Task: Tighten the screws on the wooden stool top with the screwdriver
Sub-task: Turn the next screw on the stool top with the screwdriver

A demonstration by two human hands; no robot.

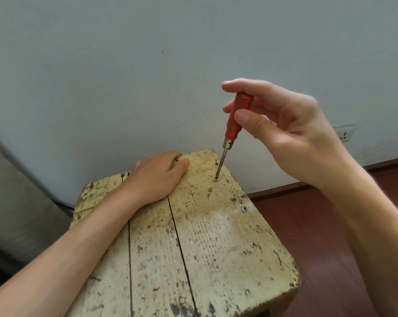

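The worn, pale-painted wooden stool top fills the lower middle of the head view. My right hand grips the red handle of a screwdriver, which stands nearly upright. Its metal tip sits in a screw near the far right corner of the top. Two more screws, one and another, lie along the right edge. My left hand rests on the far edge of the stool, fingers curled over that edge and thumb flat on the wood.
A grey-white wall stands right behind the stool, with a wall socket low on the right. Red-brown floor lies to the right. A grey metallic surface slants down at the left.
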